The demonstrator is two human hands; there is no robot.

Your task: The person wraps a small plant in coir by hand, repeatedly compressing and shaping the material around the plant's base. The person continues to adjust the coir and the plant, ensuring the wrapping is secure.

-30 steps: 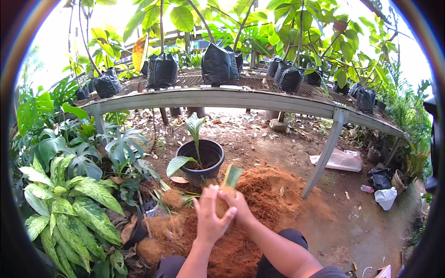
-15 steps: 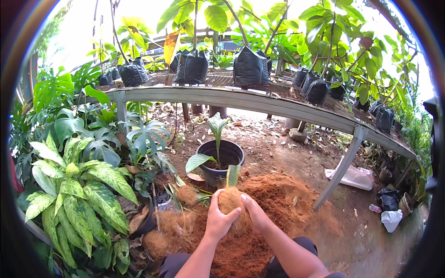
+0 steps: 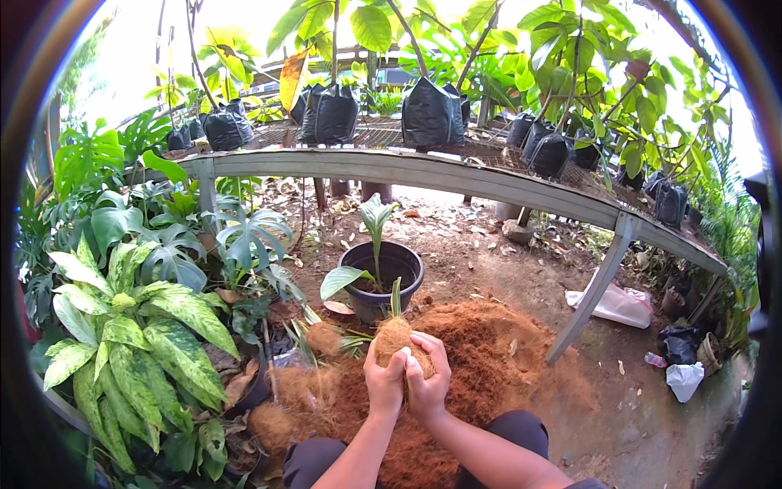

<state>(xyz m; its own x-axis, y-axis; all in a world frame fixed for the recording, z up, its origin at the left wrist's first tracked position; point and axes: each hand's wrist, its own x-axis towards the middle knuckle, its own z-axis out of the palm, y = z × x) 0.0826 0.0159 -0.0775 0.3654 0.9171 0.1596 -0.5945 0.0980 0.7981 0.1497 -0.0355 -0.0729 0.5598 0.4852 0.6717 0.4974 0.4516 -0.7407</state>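
Observation:
Between my two hands is a ball of brown coconut fibre [image 3: 393, 336] with a short green leaf [image 3: 396, 298] sticking up from its top. My left hand [image 3: 384, 383] wraps its left side, and my right hand [image 3: 428, 376] cups its right side, with the thumbs close together on the near face. Below and around them spreads a heap of reddish-brown coco peat [image 3: 481, 346]. Just beyond the ball stands a black pot [image 3: 376, 303] holding a young leafy plant [image 3: 376, 224]. Another fibre ball [image 3: 323, 338] lies left of my hands, near loose fibre [image 3: 305, 387].
A wooden-framed mesh bench [image 3: 391, 165] crosses behind, carrying plants in black bags [image 3: 428, 114]. Its slanted leg [image 3: 593, 293] comes down at the right. A variegated plant [image 3: 130, 334] fills the left side. White plastic [image 3: 611, 305] lies on the ground at the right.
The fibre ball has turned and tilted in my hands, so its leaf now shows narrow. My right hand has shifted around to the near side, closer to the left.

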